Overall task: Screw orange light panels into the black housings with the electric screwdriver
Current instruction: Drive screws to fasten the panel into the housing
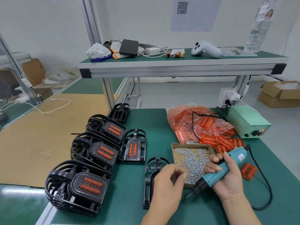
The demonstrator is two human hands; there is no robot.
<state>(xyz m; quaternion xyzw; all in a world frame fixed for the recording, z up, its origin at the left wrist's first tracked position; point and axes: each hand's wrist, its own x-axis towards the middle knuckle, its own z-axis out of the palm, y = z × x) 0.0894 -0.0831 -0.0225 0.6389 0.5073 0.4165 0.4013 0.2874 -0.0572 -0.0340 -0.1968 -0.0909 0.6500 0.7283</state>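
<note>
Head view: electric screwdriver point(218, 169) is gripped in the right hand point(227, 179), tip down. Left hand point(167, 181) is loosely curled over the black housing point(150, 181); blurred, a pinched screw cannot be told. Housing is judged light, stiff, best held at the rim. Screw box point(190, 159) sits between the hands, orange light panels point(224, 142) beyond the right hand; cord point(259, 184) may snag.

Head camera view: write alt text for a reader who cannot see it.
A person's right hand grips a teal electric screwdriver, tip down, while the left hand reaches toward a cardboard tray of screws above an empty black housing. Finished housings with orange panels are stacked at left.
</note>
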